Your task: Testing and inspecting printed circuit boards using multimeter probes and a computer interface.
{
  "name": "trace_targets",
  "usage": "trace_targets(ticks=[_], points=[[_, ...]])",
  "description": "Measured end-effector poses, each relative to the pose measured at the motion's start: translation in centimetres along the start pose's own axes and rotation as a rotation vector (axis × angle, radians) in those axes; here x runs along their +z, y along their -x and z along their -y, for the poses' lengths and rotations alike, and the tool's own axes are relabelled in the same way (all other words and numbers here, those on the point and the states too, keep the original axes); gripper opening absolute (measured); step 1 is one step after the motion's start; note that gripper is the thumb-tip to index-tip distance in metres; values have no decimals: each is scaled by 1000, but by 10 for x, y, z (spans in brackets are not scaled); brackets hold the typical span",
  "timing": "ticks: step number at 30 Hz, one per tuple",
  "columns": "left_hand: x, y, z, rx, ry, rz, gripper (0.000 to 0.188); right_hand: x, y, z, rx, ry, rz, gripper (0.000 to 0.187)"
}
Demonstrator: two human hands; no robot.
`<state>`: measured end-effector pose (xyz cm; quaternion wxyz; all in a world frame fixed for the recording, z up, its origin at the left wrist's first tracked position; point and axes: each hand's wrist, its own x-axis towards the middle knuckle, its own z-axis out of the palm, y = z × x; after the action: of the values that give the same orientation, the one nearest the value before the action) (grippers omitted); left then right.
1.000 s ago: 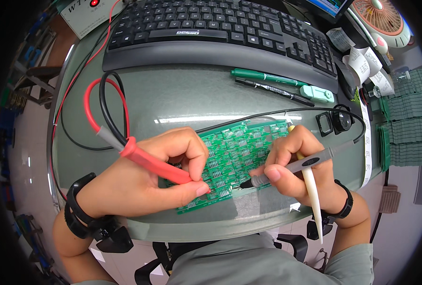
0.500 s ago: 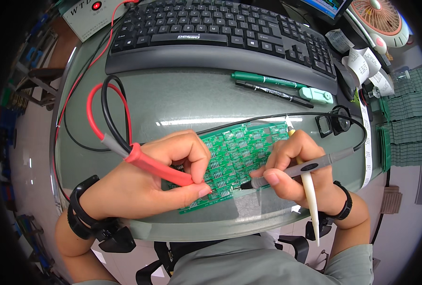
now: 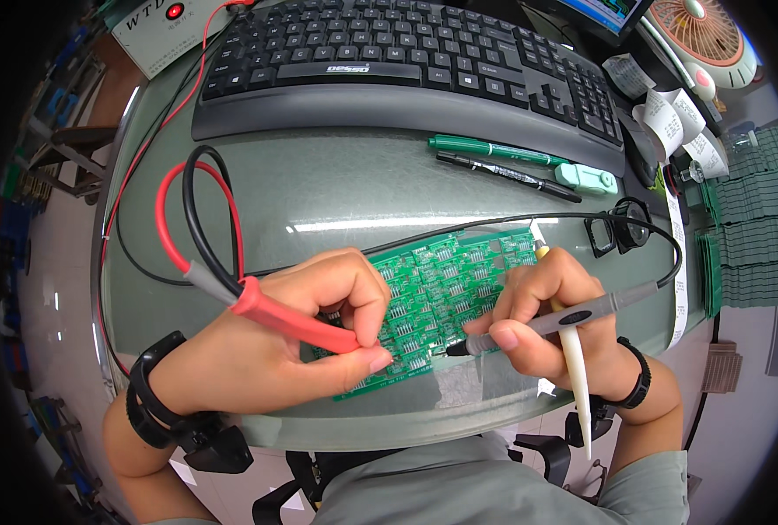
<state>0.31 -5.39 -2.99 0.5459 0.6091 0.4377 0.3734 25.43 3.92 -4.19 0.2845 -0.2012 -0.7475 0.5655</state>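
On the desk (image 3: 336,192), just in front of the black keyboard (image 3: 406,66), we see the green circuit board (image 3: 446,284), where our left hand (image 3: 293,341) is clamped on a red probe (image 3: 297,319) and our right hand (image 3: 551,319) is clamped on a grey probe (image 3: 555,319) and a white stick (image 3: 574,376).

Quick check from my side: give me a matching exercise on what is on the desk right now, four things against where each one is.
Things:
1. red probe
2. grey probe
3. green circuit board
4. green marker

Places:
A. lying just in front of the keyboard
B. held in the right hand
C. flat on the glass desk between both hands
D. held in the left hand

Pairs: 1-D, 2-B, 3-C, 4-A
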Motion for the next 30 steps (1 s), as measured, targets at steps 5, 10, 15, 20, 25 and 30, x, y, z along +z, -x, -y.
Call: trace_targets(ticks=[5,10,15,20,25,30], points=[[0,0,1,2,-8,-6,24,-1,-1,0,-2,23,11,25],[0,1,1,15,-60,6,24,0,0,-1,8,26,8,25],[1,3,1,-54,35,0,23,-1,1,2,18,41,7,25],[4,-3,-22,-262,286,-12,28,-1,-12,16,85,-23,49,25],[8,4,-18,-188,262,153,27,8,-25,37,-13,86,177,54],[-5,8,-32,-301,340,-49,27,-19,-22,37,-53,240,410,47]])
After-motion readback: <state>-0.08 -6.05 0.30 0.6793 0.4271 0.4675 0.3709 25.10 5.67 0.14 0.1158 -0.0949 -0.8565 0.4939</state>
